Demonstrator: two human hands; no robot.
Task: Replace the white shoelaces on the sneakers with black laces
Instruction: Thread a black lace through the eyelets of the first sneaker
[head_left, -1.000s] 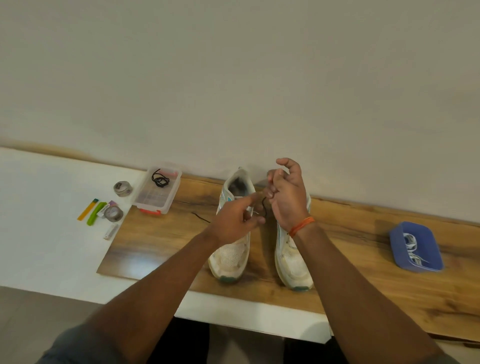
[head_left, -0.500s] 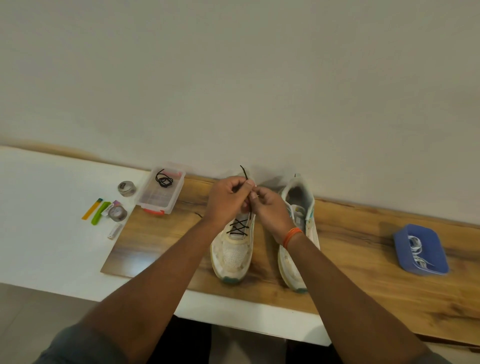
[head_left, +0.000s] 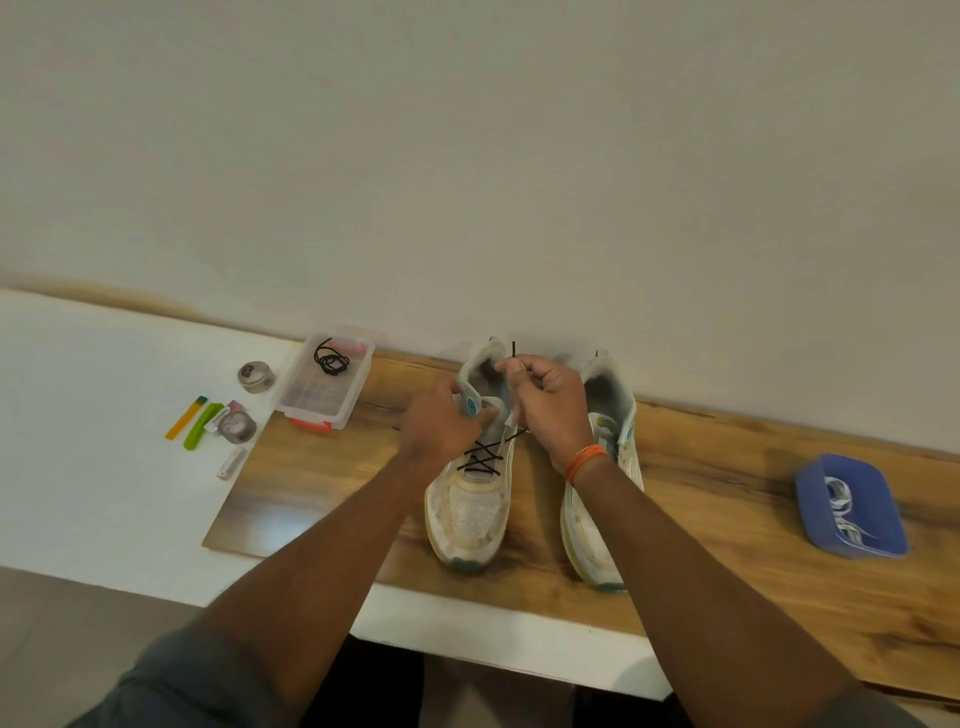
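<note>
Two white sneakers stand side by side on a wooden board (head_left: 701, 483), toes toward me. The left sneaker (head_left: 475, 514) carries a black lace (head_left: 483, 457) crossed through its lower eyelets. My left hand (head_left: 441, 423) grips the left side of that sneaker's collar and tongue. My right hand (head_left: 545, 400) pinches the end of the black lace above the shoe opening, its tip sticking up past my fingers. The right sneaker (head_left: 597, 525) shows no lace. A second black lace (head_left: 331, 359) lies coiled in a clear plastic box (head_left: 324, 402).
A blue tray (head_left: 852, 506) at the right holds white laces. On the white table (head_left: 104, 467) to the left lie two round tins, a yellow and a green strip and a small white stick. The wall runs close behind the shoes.
My hands have parted: the left has dropped onto the side of the left sneaker's collar, and the right holds the lace end further right above the opening.
</note>
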